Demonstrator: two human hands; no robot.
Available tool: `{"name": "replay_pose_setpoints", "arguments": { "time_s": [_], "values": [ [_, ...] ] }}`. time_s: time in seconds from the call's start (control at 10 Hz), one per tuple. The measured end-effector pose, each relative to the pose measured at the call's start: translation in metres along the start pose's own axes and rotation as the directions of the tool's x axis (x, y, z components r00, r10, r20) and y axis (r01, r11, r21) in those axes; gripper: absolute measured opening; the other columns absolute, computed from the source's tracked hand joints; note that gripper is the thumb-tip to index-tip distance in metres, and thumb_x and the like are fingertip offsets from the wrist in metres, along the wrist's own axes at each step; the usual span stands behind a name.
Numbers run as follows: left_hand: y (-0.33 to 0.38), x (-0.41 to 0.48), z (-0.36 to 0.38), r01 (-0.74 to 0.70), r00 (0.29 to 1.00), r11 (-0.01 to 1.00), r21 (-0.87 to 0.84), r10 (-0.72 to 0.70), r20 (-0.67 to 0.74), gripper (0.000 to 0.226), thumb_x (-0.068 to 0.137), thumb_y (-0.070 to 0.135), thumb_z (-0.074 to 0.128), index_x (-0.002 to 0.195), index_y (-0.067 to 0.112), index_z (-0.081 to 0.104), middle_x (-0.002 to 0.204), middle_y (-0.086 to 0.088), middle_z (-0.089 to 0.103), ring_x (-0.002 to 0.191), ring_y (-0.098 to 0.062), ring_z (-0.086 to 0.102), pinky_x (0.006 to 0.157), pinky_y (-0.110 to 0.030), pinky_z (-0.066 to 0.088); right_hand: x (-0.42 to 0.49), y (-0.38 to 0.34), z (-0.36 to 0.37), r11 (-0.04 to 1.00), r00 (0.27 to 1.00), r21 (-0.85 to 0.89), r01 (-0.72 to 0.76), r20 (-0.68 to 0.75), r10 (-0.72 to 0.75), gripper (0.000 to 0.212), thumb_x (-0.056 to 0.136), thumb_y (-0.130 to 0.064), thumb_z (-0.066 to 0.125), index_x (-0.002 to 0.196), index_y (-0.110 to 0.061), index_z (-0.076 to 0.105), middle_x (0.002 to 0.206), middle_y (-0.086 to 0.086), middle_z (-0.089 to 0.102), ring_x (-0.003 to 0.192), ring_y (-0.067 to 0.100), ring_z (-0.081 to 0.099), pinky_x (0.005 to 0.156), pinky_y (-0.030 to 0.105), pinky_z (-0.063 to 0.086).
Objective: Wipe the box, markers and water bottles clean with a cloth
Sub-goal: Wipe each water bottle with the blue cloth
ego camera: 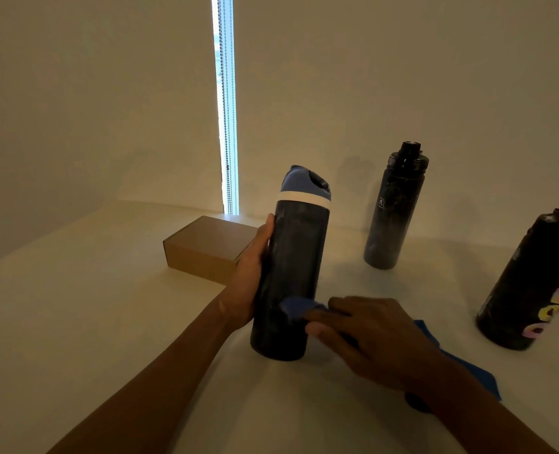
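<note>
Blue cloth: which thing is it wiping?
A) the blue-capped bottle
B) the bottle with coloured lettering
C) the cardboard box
A: the right hand holds the blue cloth low against the blue-capped bottle, which the left hand grips.

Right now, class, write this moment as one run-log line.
step: wiping | left hand: grips blue-lidded bottle | right hand: holds blue cloth against its lower side

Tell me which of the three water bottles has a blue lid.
The blue-lidded bottle gripped by the left hand, with a white band under its lid. The far bottle and the lettered bottle at the right edge both have black tops.
</note>
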State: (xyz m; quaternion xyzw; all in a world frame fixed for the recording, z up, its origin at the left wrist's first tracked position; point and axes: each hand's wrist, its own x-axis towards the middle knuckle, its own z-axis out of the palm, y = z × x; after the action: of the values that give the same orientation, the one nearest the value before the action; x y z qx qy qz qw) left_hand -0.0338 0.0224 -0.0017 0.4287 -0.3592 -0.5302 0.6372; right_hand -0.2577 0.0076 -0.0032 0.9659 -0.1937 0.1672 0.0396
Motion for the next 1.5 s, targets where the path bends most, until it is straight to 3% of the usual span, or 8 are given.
{"name": "replay_pose_setpoints", "arguments": {
  "time_s": [0.1, 0.3, 0.6, 0.9, 1.0, 1.1, 1.2, 1.5],
  "values": [
    [-0.001, -0.007, 0.004, 0.016, 0.998, 0.999, 0.048, -0.019, 0.058, 0.05, 0.092, 0.075, 0.05, 0.109, 0.033, 0.07, 0.092, 0.011, 0.078, 0.084, -0.011, 0.074, 0.078, -0.036, 0.058, 0.006, 0.006, -0.011, 0.989, 0.966, 0.008, -0.145, -0.214, 0.143, 0.05, 0.105, -0.058, 0.021, 0.115, -0.029, 0.061, 0.078, -0.018, 0.048, 0.057, -0.004, 0.043, 0.055, 0.006, 0.03],
    [-0.007, 0.001, 0.013, -0.019, 1.0, 0.993, 0.112, 0.017, 0.013, 0.04, 0.106, 0.051, 0.036, 0.114, 0.025, 0.065, 0.109, -0.008, 0.074, 0.081, -0.004, 0.076, 0.067, -0.021, 0.06, 0.016, 0.014, -0.015, 0.928, 0.885, 0.215, -0.304, -0.298, 0.359, 0.059, 0.094, -0.075, 0.012, 0.096, -0.031, 0.052, 0.07, -0.017, 0.041, 0.055, -0.003, 0.047, 0.058, 0.01, 0.036],
    [0.006, -0.013, 0.006, 0.016, 0.999, 0.997, 0.07, -0.014, -0.04, 0.061, 0.085, 0.085, 0.053, 0.118, 0.036, 0.068, 0.114, 0.004, 0.074, 0.1, -0.017, 0.071, 0.088, -0.041, 0.058, -0.002, -0.011, -0.001, 0.991, 0.985, 0.126, 0.045, 0.158, -0.065, 0.047, 0.102, -0.066, 0.019, 0.136, -0.048, 0.045, 0.089, -0.017, 0.057, 0.076, 0.004, 0.053, 0.069, 0.024, 0.045],
    [0.014, -0.005, 0.01, -0.056, 0.997, 0.99, 0.129, 0.062, -0.046, 0.065, 0.083, 0.071, 0.064, 0.116, 0.015, 0.062, 0.099, -0.004, 0.072, 0.085, -0.014, 0.074, 0.061, -0.023, 0.059, 0.007, -0.005, -0.001, 0.991, 0.995, 0.089, -0.097, 0.02, 0.096, 0.04, 0.103, -0.063, 0.018, 0.126, -0.044, 0.045, 0.081, -0.022, 0.043, 0.063, -0.006, 0.043, 0.06, 0.011, 0.031],
    [0.011, -0.007, 0.012, -0.034, 0.999, 0.996, 0.084, 0.037, -0.039, 0.043, 0.111, 0.039, 0.028, 0.098, 0.018, 0.062, 0.075, -0.003, 0.076, 0.059, -0.005, 0.073, 0.054, -0.021, 0.058, 0.007, -0.009, 0.005, 0.994, 0.996, 0.086, -0.064, 0.066, 0.058, 0.041, 0.103, -0.063, 0.018, 0.128, -0.045, 0.044, 0.084, -0.021, 0.046, 0.067, -0.003, 0.046, 0.064, 0.014, 0.037],
    [0.01, -0.01, 0.009, -0.011, 0.999, 0.994, 0.112, 0.017, -0.051, 0.045, 0.109, 0.051, 0.035, 0.098, 0.02, 0.065, 0.071, 0.009, 0.077, 0.063, -0.003, 0.073, 0.085, -0.038, 0.062, 0.002, -0.019, 0.005, 0.997, 0.984, 0.075, 0.021, 0.174, -0.033, 0.047, 0.102, -0.066, 0.016, 0.141, -0.047, 0.034, 0.095, -0.021, 0.049, 0.077, 0.001, 0.048, 0.069, 0.017, 0.039],
    [0.008, -0.012, 0.003, 0.05, 0.998, 0.995, 0.087, -0.047, -0.031, 0.057, 0.085, 0.084, 0.054, 0.108, 0.034, 0.071, 0.096, 0.01, 0.079, 0.086, -0.012, 0.075, 0.084, -0.041, 0.059, 0.005, -0.022, -0.001, 0.996, 0.976, 0.039, 0.082, 0.2, -0.088, 0.044, 0.102, -0.065, 0.02, 0.138, -0.047, 0.036, 0.092, -0.021, 0.049, 0.073, 0.001, 0.046, 0.062, 0.013, 0.03],
    [0.005, 0.0, 0.001, -0.005, 0.996, 0.996, 0.088, 0.012, -0.086, 0.054, 0.109, 0.051, 0.028, 0.11, 0.013, 0.066, 0.077, 0.004, 0.079, 0.07, -0.01, 0.076, 0.06, -0.026, 0.06, 0.005, -0.023, 0.003, 0.989, 0.971, -0.001, 0.151, 0.187, -0.148, 0.041, 0.102, -0.064, 0.02, 0.135, -0.048, 0.04, 0.092, -0.017, 0.055, 0.07, -0.001, 0.045, 0.06, 0.017, 0.038]
  ]
}}
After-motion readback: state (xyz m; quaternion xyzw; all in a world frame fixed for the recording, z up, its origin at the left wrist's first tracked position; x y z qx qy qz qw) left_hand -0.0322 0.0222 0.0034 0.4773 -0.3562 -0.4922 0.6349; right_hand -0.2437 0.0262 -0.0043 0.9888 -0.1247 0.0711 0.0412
